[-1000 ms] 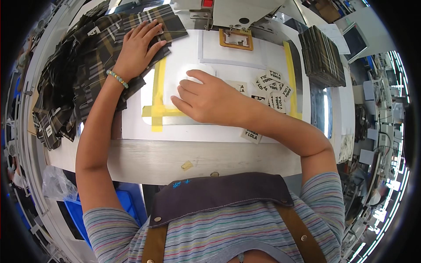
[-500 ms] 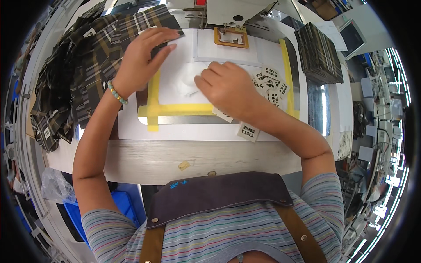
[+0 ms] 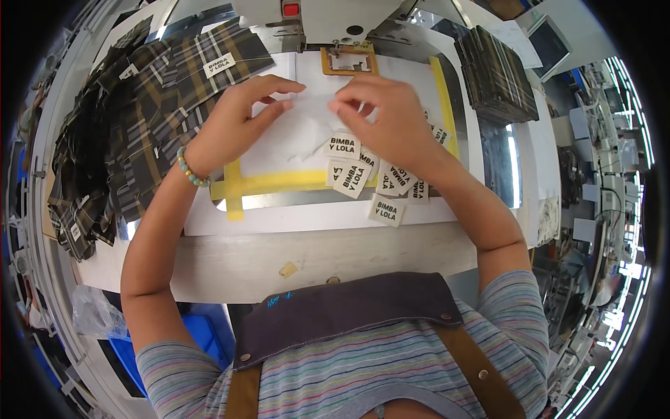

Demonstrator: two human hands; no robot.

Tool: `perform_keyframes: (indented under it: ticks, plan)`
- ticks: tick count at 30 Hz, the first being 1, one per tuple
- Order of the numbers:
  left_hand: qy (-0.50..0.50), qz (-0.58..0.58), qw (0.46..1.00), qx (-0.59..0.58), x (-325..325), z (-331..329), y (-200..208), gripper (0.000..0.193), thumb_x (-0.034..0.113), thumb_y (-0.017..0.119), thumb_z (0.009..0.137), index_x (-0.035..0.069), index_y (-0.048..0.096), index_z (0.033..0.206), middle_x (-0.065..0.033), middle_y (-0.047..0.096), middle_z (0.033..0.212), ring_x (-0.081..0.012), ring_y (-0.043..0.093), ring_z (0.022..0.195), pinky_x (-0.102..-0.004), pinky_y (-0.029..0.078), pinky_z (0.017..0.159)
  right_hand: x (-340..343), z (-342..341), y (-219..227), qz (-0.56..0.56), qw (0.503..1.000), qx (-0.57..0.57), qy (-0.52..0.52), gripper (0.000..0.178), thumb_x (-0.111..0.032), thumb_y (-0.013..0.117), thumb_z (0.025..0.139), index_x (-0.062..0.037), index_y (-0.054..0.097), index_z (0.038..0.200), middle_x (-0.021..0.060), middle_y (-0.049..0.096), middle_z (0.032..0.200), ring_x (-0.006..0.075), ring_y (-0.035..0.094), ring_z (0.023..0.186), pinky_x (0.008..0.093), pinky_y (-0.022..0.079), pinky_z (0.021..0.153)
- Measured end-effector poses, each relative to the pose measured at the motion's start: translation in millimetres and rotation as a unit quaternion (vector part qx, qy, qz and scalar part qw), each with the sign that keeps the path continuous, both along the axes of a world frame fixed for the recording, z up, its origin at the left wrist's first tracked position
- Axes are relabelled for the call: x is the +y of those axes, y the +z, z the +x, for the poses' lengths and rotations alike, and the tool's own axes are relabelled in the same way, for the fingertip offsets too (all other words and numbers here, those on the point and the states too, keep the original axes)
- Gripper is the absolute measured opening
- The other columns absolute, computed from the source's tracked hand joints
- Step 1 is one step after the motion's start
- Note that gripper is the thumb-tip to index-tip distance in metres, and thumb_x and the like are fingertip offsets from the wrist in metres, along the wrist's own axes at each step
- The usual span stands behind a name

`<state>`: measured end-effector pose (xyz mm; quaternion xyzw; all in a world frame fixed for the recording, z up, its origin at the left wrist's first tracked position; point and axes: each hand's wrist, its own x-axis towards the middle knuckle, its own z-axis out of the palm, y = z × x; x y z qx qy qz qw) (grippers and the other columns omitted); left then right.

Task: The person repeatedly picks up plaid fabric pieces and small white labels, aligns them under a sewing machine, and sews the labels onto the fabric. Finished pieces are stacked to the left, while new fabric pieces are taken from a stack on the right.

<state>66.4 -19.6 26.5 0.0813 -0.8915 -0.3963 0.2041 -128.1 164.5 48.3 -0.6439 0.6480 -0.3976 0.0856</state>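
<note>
My left hand [image 3: 244,120] hovers over the left part of the white work sheet [image 3: 269,153], thumb and fingers apart with nothing between them. Facing it from the other side, my right hand [image 3: 394,119] is loosely curled, a gap showing between thumb and fingertips. Several small white fabric labels [image 3: 386,210] with dark print lie scattered below and beside my right hand, some overlapping. Another white label [image 3: 219,65] rests on a dark plaid fabric piece [image 3: 248,52] at the far left. Just beyond my hands is the orange-brown clamp frame [image 3: 371,64] of a sewing machine [image 3: 335,17].
A heap of plaid fabric [image 3: 84,146] covers the left side. Stacked plaid pieces [image 3: 497,77] stand at the right, near a dark screen [image 3: 549,42]. Yellow tape [image 3: 279,183] borders the sheet. A blue bin [image 3: 206,332] sits below the table at left.
My left hand has come off the plaid piece, uncovering the label there. My right hand has lifted away from the pile and opened; the labels now lie spread nearer to me.
</note>
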Motion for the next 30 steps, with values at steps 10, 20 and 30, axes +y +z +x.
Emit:
perform_keyframes:
  ticks: [10, 20, 30]
  plan:
    - [0.007, 0.346, 0.937, -0.050, 44.7, -26.3, 23.0, 0.036, 0.017, 0.065, 0.108, 0.001, 0.065, 0.140, -0.0031, 0.075, 0.095, -0.0070, 0.064, 0.088, -0.0248, 0.053, 0.082, 19.8, -8.8, 10.4, -0.186, 0.905, 0.379, 0.051, 0.019, -0.021, 0.081, 0.088, -0.0094, 0.067, 0.082, 0.0019, 0.055, 0.073, 0.0216, 0.061, 0.071, 0.0360, 0.047, 0.058]
    - [0.028, 0.177, 0.982, -0.060, 73.6, -31.1, 32.2, 0.052, 0.003, 0.066, 0.103, 0.005, 0.054, 0.153, -0.0125, 0.077, 0.092, -0.0108, 0.064, 0.086, -0.0312, 0.056, 0.094, 32.6, -56.7, 28.7, 0.027, 0.997, -0.068, -0.019, 0.025, -0.030, 0.080, 0.096, -0.0048, 0.082, 0.101, 0.0055, 0.076, 0.089, 0.0177, 0.067, 0.074, 0.0325, 0.054, 0.069]
    - [0.017, -0.023, 0.999, -0.032, 64.7, -35.9, 19.1, 0.045, 0.004, 0.069, 0.100, 0.004, 0.062, 0.145, -0.0110, 0.078, 0.115, -0.0216, 0.073, 0.101, -0.0331, 0.057, 0.093, 11.3, -105.3, -11.5, 0.203, 0.972, -0.070, -0.100, 0.021, -0.019, 0.077, 0.091, -0.0024, 0.084, 0.102, 0.0087, 0.079, 0.086, 0.0126, 0.068, 0.074, 0.0296, 0.053, 0.070]
